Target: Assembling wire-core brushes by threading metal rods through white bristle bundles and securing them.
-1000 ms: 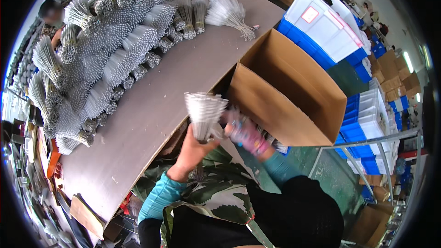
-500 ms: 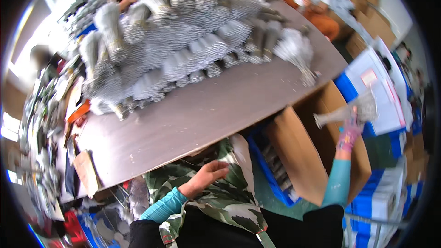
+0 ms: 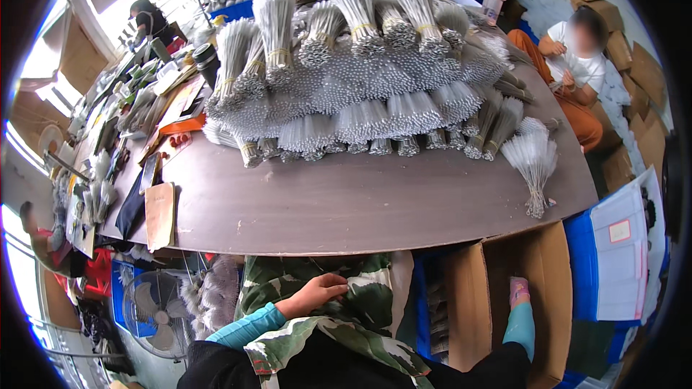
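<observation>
While the left hand (image 3: 317, 297) lies relaxed and empty across the camouflage apron (image 3: 371, 284), it's the right hand (image 3: 518, 289) down inside the open cardboard box (image 3: 467, 306)! Its fingers are out of sight, so no telling whether they grip anything. Up on the worktop (image 3: 324, 198), what a heap: a big pile of bundled wires (image 3: 353, 83), pale tips fanned, looped ends packed in rows. Off to the right, one loose bundle (image 3: 532, 162) sits apart, splayed near the box's corner. Tan folder (image 3: 160, 216) at the left edge, white bin (image 3: 620, 245) beyond the box, and across the worktop's right end, a seated co-worker (image 3: 587, 65), both hands raised!
</observation>
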`<state>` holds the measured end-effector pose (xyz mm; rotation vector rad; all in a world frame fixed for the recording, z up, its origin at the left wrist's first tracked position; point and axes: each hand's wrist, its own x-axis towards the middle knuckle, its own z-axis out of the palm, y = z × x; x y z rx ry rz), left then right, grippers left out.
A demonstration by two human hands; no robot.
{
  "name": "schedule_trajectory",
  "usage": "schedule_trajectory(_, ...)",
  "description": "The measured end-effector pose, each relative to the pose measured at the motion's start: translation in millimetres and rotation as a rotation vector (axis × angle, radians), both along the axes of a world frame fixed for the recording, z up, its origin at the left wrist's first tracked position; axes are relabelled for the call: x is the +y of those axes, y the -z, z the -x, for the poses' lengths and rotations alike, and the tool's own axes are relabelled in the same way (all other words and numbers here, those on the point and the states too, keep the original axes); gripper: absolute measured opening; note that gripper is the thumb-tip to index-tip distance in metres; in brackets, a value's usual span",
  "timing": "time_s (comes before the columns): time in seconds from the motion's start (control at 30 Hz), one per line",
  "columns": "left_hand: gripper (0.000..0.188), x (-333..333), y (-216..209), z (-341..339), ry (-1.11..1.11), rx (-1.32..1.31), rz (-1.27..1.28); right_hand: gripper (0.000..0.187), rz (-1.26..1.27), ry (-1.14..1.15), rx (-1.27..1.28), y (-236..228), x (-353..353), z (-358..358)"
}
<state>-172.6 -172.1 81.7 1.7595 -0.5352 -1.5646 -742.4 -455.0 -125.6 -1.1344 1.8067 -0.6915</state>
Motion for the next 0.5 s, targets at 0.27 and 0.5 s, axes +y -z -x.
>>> schedule_trajectory(0.27, 0.035, -3, 10, -22, 0.106, 0.020, 0.109, 0.026, -0.232, -0.238, -0.108, -124, -65, -129)
schedule_trajectory(0.5, 0.035, 10, 15, -58, 0.003, 0.065, 0.255, 0.035, 0.315, -0.129, -0.354, -257, -3, -218)
